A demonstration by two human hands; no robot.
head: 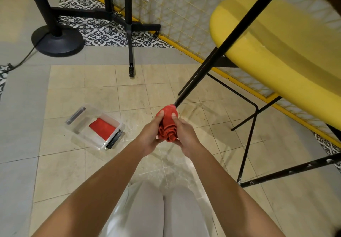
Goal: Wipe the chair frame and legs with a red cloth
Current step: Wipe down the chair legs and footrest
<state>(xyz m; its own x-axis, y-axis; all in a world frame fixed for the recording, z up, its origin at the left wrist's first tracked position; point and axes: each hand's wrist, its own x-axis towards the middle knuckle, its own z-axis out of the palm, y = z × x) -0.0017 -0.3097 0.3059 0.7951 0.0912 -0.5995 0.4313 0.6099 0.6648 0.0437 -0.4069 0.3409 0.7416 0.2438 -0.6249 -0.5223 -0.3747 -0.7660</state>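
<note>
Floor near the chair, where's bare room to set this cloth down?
Bare tiles lie between the clear bin and the tripod foot; the grey floor left of the bin is bare too. Right of the right hand it is crowded: black chair legs cross there.
</note>
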